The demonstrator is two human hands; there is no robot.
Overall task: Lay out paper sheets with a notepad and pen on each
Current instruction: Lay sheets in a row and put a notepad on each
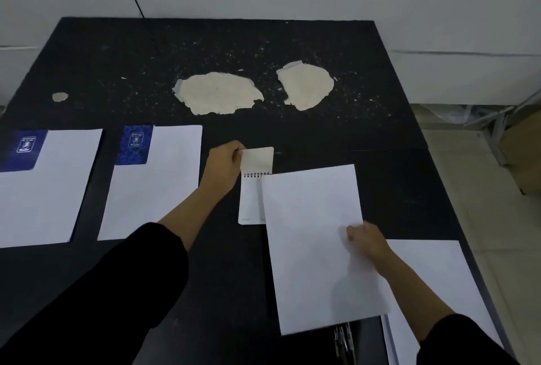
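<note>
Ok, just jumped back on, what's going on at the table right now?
A person is laying out stationery sets on a black table. Two paper sheets on the left each carry a closed blue notepad; no pens on them yet. The left hand holds the flipped-back cover of an open spiral notepad, while the right hand holds a third sheet partly over it. More paper and some pens wait nearby.
</note>
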